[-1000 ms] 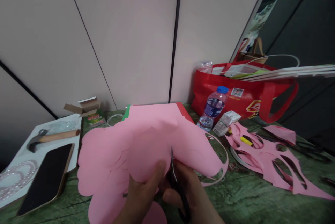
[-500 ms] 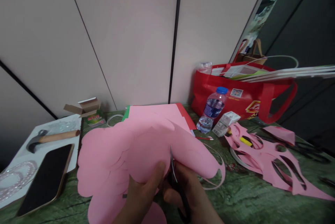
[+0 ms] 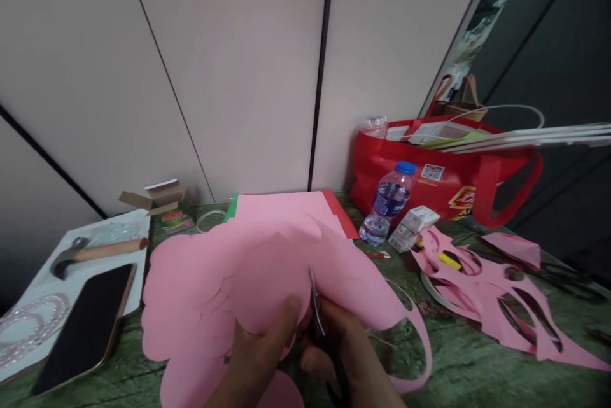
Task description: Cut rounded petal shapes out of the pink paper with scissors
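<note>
My left hand (image 3: 265, 347) pinches a piece of pink paper (image 3: 270, 281) near its lower rounded edge, thumb on top. In my right hand (image 3: 344, 344) is a pair of scissors (image 3: 314, 300) with dark handles, its blades pointing away from me against the paper. The sheet stretches on to the right of the blades, and a narrow curved offcut (image 3: 422, 344) hangs from its right end. Beneath and to the left lie several scalloped pink paper cutouts (image 3: 186, 287), partly covered by my left hand and the sheet.
Left are a phone (image 3: 88, 325), a hammer (image 3: 100, 251), bead strings (image 3: 35, 325) and a small open box (image 3: 169, 211). Further back stand a water bottle (image 3: 387, 201) and a red bag (image 3: 429, 172). Pink paper scraps (image 3: 496, 300) lie at right; coloured sheets (image 3: 286, 203) sit behind.
The curved offcut at the sheet's right end has swung lower and outward to the right. Both hands and the scissors have stayed nearly in place.
</note>
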Demonstrator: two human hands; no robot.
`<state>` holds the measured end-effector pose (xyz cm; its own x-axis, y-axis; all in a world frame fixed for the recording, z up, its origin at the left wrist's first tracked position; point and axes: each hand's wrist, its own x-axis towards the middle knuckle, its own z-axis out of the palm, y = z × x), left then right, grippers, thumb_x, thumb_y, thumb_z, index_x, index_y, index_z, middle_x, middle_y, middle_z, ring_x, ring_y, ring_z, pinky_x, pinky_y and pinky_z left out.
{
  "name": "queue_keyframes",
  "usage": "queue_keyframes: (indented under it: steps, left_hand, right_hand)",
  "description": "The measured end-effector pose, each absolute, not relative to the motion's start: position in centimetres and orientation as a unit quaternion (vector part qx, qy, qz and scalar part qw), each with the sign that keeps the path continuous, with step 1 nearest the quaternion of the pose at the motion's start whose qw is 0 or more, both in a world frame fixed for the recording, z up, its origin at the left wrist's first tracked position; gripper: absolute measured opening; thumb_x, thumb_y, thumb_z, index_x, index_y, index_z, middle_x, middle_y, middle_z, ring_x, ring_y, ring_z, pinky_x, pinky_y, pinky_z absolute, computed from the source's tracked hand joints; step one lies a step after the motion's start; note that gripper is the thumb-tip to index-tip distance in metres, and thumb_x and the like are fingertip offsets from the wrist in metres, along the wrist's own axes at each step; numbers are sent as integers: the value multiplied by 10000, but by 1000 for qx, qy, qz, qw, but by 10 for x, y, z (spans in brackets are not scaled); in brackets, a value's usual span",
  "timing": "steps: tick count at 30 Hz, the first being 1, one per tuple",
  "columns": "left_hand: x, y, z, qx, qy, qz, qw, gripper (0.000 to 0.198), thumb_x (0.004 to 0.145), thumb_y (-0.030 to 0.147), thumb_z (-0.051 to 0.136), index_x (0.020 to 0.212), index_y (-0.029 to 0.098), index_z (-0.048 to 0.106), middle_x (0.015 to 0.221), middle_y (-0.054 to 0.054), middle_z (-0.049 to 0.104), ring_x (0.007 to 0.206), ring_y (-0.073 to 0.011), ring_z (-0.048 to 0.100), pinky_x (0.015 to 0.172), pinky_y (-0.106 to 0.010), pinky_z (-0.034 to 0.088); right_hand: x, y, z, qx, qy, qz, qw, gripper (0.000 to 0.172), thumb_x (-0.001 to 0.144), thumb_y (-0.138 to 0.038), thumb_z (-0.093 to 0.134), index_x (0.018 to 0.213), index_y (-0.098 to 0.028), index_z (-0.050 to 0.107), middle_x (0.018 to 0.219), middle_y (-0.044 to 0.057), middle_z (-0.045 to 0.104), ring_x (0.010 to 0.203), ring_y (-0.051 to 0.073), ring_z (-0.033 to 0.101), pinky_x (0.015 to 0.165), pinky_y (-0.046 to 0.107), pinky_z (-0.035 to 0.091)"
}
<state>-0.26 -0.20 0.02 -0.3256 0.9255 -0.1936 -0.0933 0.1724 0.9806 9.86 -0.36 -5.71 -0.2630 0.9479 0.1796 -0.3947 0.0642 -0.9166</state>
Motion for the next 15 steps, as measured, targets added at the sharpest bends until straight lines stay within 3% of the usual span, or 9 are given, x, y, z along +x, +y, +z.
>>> queue_keyframes:
  steps: [4,9,12,15]
  left_hand:
    - [-6,-1,-3,344,621,544,448,260,519,335,733,670,145,640,635,-57,675,651,-230,624,557,-305,486]
    - [-7,-1,-4,341,607,535,478,265,517,365,742,603,139,631,533,-48,636,557,-218,594,529,-327,485]
    - [-7,-1,-7,352,610,530,473,266,532,379,731,522,152,593,437,-5,550,461,-168,516,461,-300,443]
    - [-9,1,-9,327,617,532,480,267,528,379,729,532,141,607,466,-23,580,481,-174,533,454,-291,434]
  right_hand:
    - [104,-4,-52,-303,-500,638,501,472,550,-591,727,727,-209,514,593,-31,485,435,95,326,422,231,297]
    - [104,-5,-51,-289,-499,653,492,433,596,-567,718,730,-204,521,587,-39,470,427,80,297,409,224,208]
    - [104,-3,-55,-294,-499,643,501,420,614,-566,708,714,-204,519,558,-52,444,417,77,307,398,220,209]
    - [103,-2,-64,-299,-499,639,504,462,551,-582,735,709,-207,517,572,-42,489,409,86,371,377,213,255]
